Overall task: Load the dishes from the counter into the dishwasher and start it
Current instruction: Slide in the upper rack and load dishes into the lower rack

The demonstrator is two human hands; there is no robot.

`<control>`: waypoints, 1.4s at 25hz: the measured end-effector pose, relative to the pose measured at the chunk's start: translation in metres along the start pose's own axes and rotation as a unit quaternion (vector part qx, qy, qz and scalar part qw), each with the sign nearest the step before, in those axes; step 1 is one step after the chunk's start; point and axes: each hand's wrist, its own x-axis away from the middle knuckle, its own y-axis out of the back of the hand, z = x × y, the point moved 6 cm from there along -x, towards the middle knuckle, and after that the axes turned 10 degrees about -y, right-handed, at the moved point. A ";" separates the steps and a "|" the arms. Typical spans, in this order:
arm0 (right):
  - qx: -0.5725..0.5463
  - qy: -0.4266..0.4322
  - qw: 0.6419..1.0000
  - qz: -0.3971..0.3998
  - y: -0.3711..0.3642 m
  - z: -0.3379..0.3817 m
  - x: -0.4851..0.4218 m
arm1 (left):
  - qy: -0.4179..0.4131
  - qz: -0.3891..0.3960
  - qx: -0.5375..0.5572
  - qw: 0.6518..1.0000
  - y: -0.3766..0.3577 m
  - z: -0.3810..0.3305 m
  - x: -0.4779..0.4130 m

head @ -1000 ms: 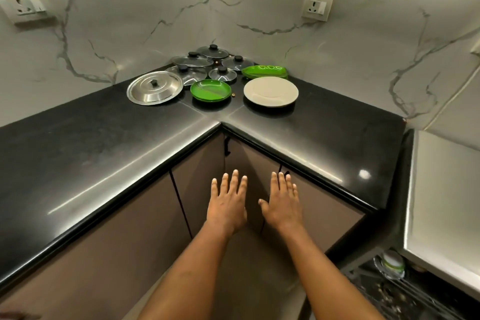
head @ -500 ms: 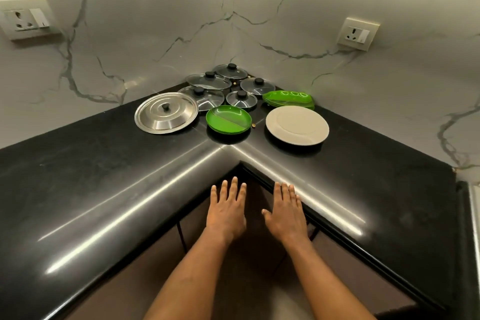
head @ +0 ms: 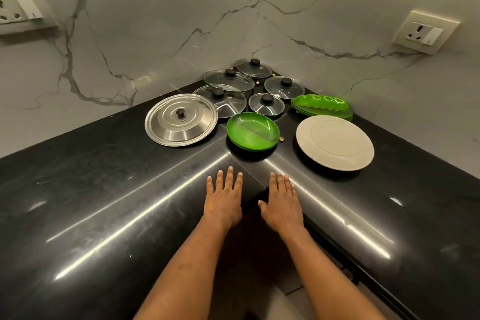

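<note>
Both flat, nothing held: left hand [head: 223,202] and right hand [head: 281,205], fingers straight, over the inner corner edge of the tabletop [head: 104,202]. Toward the back corner: steel lid [head: 181,119], green plate [head: 252,130], white plate [head: 335,142], open stretch in between.

free: counter front [head: 109,202] | blkd: rear corner, 6 lids [head: 220,102] + plates [head: 335,143]

Wall socket [head: 18,11] partly off frame
</note>
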 end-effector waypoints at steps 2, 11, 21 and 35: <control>0.007 0.014 1.000 0.006 0.001 0.009 -0.018 | 0.021 0.017 -0.005 1.000 0.003 0.014 -0.011; 0.022 0.110 0.994 -0.016 0.012 0.040 -0.115 | 0.092 0.107 0.032 0.990 0.017 0.048 -0.081; 0.042 0.184 0.980 -0.062 -0.002 0.059 -0.163 | 0.092 0.202 0.102 0.970 0.009 0.061 -0.114; 0.113 0.187 0.975 -0.048 0.038 0.057 -0.154 | 0.107 0.179 0.117 0.971 0.003 0.062 -0.110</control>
